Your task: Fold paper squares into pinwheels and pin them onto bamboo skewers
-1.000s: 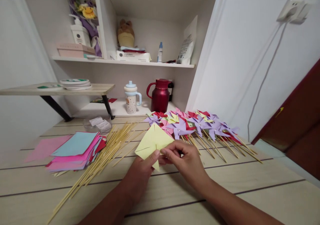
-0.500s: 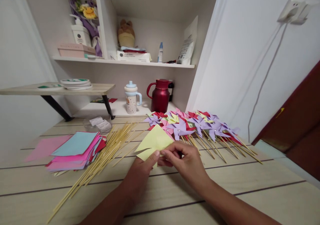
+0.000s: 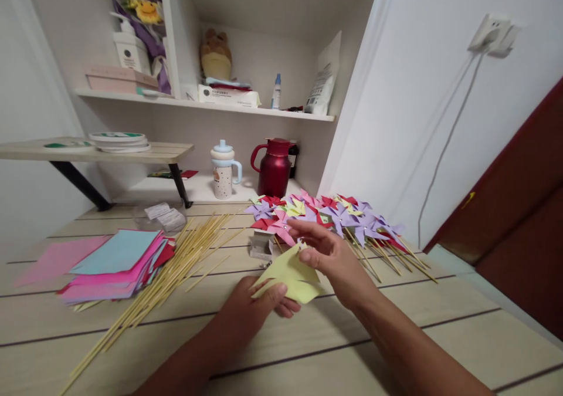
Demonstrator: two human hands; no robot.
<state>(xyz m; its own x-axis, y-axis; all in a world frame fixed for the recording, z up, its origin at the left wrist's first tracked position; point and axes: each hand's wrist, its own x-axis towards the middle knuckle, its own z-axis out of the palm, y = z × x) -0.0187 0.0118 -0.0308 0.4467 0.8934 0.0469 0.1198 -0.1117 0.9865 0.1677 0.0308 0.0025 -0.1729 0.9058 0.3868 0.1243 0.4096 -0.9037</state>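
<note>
My left hand [image 3: 250, 311] pinches a cut yellow paper square [image 3: 294, 278] low over the wooden table [image 3: 308, 349], thumb on top. My right hand [image 3: 328, 258] hovers just above the paper with its fingers spread, the thumb touching the paper's upper edge. A small metal box [image 3: 261, 246] sits right behind the paper. A row of finished paper pinwheels on sticks [image 3: 334, 217] lies beyond my right hand. Loose bamboo sticks [image 3: 176, 273] lie to the left of my left hand.
A stack of coloured paper sheets [image 3: 116, 261] lies at the left. A clear plastic bag [image 3: 160, 214] sits behind the sticks. On the low shelf stand a lidded cup [image 3: 223, 170] and a red jug [image 3: 273, 167]. A white wall rises at right.
The yellow paper has dropped from upright to nearly flat near the table. My right hand has let go of its pinch and lifted with fingers spread. The view shifted slightly right.
</note>
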